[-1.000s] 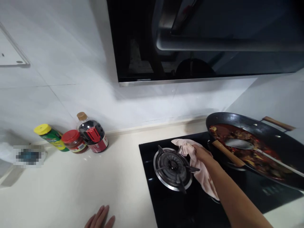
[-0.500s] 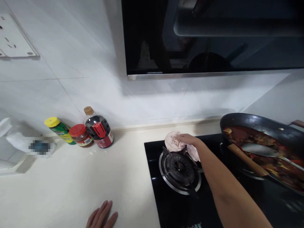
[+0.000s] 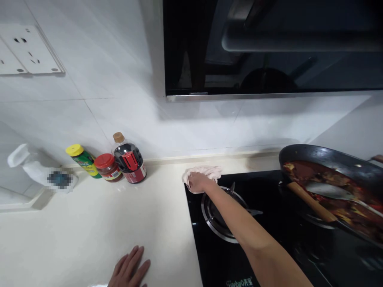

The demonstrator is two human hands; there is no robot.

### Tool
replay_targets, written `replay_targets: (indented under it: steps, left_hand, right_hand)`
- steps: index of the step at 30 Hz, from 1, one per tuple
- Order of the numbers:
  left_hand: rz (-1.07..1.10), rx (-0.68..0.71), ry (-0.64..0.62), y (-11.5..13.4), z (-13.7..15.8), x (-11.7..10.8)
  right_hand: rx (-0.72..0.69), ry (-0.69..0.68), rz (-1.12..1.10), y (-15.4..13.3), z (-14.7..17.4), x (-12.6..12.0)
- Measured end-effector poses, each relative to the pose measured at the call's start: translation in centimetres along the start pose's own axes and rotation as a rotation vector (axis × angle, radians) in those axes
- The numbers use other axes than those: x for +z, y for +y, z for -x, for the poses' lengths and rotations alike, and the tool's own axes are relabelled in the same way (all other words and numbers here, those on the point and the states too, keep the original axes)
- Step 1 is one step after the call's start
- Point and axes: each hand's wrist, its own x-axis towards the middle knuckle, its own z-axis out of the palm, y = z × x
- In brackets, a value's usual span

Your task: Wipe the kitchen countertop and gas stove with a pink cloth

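Ideally, the right hand (image 3: 197, 182), its fingers curled over and seemingly clutching the pink cloth (image 3: 213, 172), would press evenly along the cooktop (image 3: 198, 243) corner beneath it, keeping loose folds clear of the burner (image 3: 220, 232) just nearer the body. The cloth lies under and around that grip, its folds fanning out to the right and wallward, while the left hand (image 3: 128, 269), fingers slightly spread, rests well apart on the counter (image 3: 143, 215).
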Motion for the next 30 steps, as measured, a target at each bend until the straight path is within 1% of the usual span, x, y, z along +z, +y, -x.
replay_targets:
  steps: [4,7,9,10,12,14,15,16,19,21,24,27,30]
  left_hand:
    - [-0.01,0.014,0.009,0.0,0.0,0.1]
    - [-0.019,0.015,0.014,-0.1,0.1,0.2]
    - [-0.014,0.008,0.013,0.0,0.1,0.2]
    - [-0.01,0.006,0.008,0.0,0.1,0.1]
    - [-0.002,-0.001,-0.006,0.1,0.2,0.1]
    - [0.01,-0.009,-0.013,0.2,0.3,0.1]
    - [0.016,-0.014,-0.014,0.3,0.2,0.0]
    - [0.022,-0.02,-0.016,0.3,0.2,-0.1]
    - [0.037,-0.032,-0.033,0.4,-0.1,-0.6]
    - [0.044,-0.041,-0.048,0.5,-0.4,-1.1]
    - [0.052,-0.05,-0.066,0.6,-0.8,-1.6]
    - [0.062,-0.057,-0.063,0.6,-1.0,-1.8]
    - [0.078,-0.067,-0.059,0.7,-0.8,-1.7]
  right_hand:
    - [-0.075,0.006,0.044,-3.4,1.7,1.2]
    - [-0.073,0.041,0.046,-4.9,2.8,1.6]
    - [-0.022,0.095,0.036,-5.0,3.0,1.2]
    - [0.037,0.13,0.036,-4.9,2.9,1.0]
    - [0.208,0.176,0.045,-4.7,2.5,0.8]
    - [0.366,0.177,0.055,-4.8,2.0,1.2]
    - [0.418,0.174,0.058,-4.9,1.8,1.6]
    - [0.443,0.178,0.06,-5.1,1.5,2.0]
    - [0.447,0.239,0.054,-5.1,0.7,3.1]
    - [0.461,0.282,0.037,-4.9,0.0,3.3]
    - [0.53,0.346,0.009,-5.2,-0.7,3.5]
    - [0.578,0.405,-0.004,-7.2,-0.3,4.6]
    - [0.532,0.472,-0.037,-9.9,1.4,6.4]
